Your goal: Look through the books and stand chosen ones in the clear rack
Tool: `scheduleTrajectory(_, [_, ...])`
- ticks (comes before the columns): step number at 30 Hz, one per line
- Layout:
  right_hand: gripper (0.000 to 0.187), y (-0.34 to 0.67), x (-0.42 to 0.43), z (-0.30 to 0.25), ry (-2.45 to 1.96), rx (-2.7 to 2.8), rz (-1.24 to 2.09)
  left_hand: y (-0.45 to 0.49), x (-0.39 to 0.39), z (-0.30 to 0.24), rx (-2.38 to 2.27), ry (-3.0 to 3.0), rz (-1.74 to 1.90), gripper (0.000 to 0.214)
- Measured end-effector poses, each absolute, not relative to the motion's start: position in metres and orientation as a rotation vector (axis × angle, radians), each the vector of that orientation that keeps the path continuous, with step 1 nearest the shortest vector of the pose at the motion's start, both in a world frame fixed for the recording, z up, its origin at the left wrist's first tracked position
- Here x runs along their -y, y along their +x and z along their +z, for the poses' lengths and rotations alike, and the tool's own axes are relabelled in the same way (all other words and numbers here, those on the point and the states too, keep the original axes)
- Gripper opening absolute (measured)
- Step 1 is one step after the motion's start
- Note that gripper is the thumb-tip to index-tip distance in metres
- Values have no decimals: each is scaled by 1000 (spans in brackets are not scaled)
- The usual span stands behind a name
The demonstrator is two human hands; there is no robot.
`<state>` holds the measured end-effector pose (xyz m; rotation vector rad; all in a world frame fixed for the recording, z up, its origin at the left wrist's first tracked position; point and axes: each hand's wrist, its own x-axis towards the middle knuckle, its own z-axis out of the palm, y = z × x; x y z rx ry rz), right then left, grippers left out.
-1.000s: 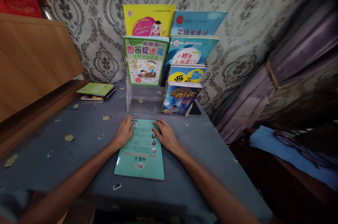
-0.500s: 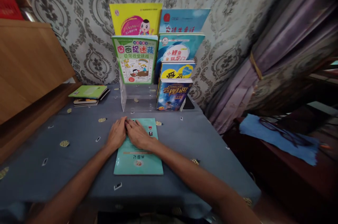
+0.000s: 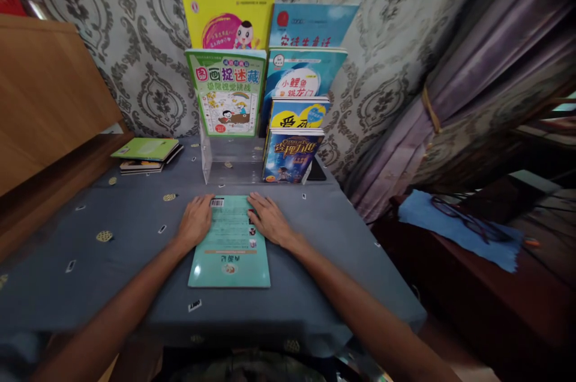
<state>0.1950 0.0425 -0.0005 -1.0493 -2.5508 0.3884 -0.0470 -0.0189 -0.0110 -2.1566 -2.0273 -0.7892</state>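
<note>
The teal paperback point(image 3: 229, 268) is lying flat between the two hands, its long axis running away from the wearer, its printed title upside down at the near end and its barcode at the far left corner. The left hand point(image 3: 195, 221) is resting on the cloth along the book's left edge, its fingertips reaching the barcode corner; the right hand point(image 3: 270, 221) is lying over the far right part of the cover, its fingers pointing inward and away. Both are sitting about equally near, at the far half, though the right is overlapping the cover more. The fingers of both hands are extending loosely, released, neither clenching nor wrapping around anything. Underneath, a grey-blue patterned tablecloth point(image 3: 324, 262) is covering the table. Just beyond the book, a clear acrylic book rack point(image 3: 205, 160) is standing upright, holding two columns of picture books; a green-bordered picture book point(image 3: 231, 94) is facing out at left and a dark blue paperback point(image 3: 292, 157) at lower right. A small stack of books point(image 3: 148, 148) is lying farther left, damask wallpaper point(image 3: 162, 94) is backing the table, and a purple curtain point(image 3: 396, 142) is hanging at right.
</note>
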Motion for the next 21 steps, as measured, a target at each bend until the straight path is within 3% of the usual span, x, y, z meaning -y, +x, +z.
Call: scheduleTrajectory(21, [30, 198, -41, -2, -1090, 2352, 377, -44, 21, -9, 1951, -2156, -744, 33])
